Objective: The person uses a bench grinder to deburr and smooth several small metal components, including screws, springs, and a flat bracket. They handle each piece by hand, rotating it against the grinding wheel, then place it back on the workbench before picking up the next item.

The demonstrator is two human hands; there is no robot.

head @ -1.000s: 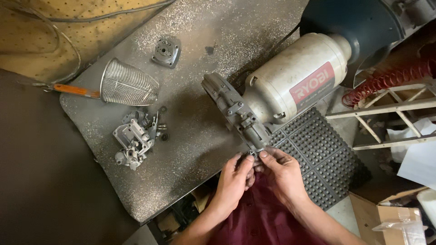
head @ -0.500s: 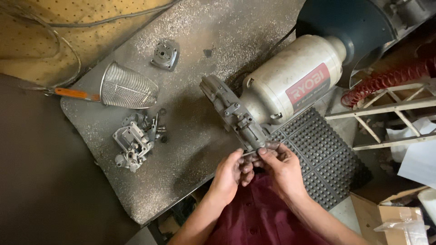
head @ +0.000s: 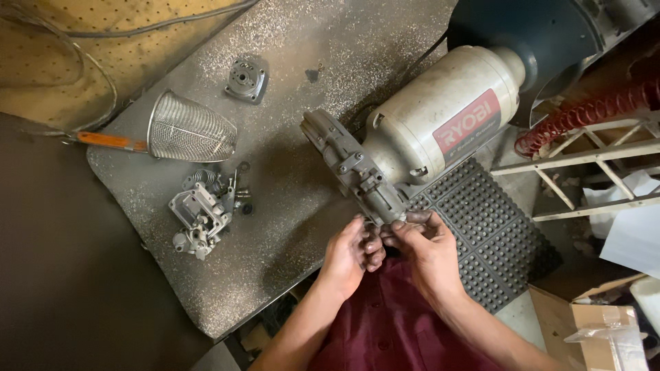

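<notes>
My left hand (head: 352, 249) and my right hand (head: 427, 249) meet at the near edge of the workbench (head: 275, 227), fingertips pinched together on a small dark metal part (head: 379, 242) that is mostly hidden by the fingers. The part sits just below the lower end of the grey metal guard bracket (head: 357, 175) of a cream bench grinder (head: 443, 124). Both hands are grimy. My dark red shirt (head: 388, 330) shows beneath the wrists.
On the bench to the left lie a cluster of small grey carburettor parts (head: 203, 209), a wire mesh strainer with an orange handle (head: 189, 130) and a square metal cover (head: 246, 79). A black studded rubber mat (head: 481, 227), a red coiled hose (head: 584, 113) and a cardboard box (head: 591, 323) lie right.
Both hands stay pinched together at the bracket's lower end, shifting slightly as the fingers rework their hold on the small part. Nothing else has moved.
</notes>
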